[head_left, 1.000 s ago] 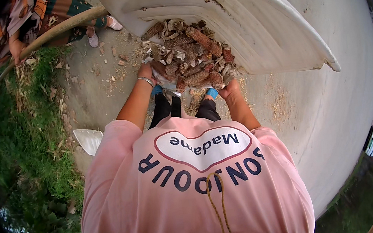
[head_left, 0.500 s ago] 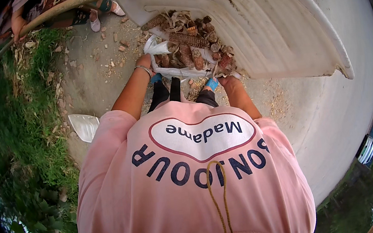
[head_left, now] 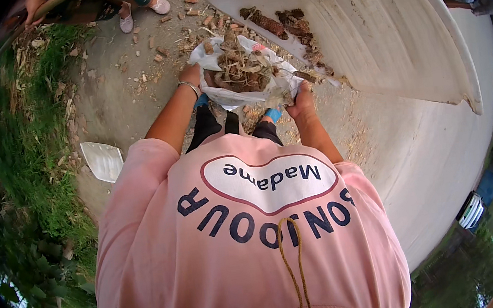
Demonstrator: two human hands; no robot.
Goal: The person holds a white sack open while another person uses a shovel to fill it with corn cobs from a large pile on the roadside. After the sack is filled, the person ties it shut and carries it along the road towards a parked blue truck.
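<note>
At 12 o'clock from the torso, both hands gripped a white sack (head_left: 234, 97) at its mouth: left hand (head_left: 191, 75) at 9 o'clock of the rim, right hand (head_left: 301, 102) at 4 o'clock, fingers of both closed on the fabric. Sack was heaped with dry husks (head_left: 243, 69). Some debris (head_left: 290, 27) was left on the white sheet (head_left: 379, 35) at 1 o'clock, scraps on the ground; mostly collected, I'd say.
</note>
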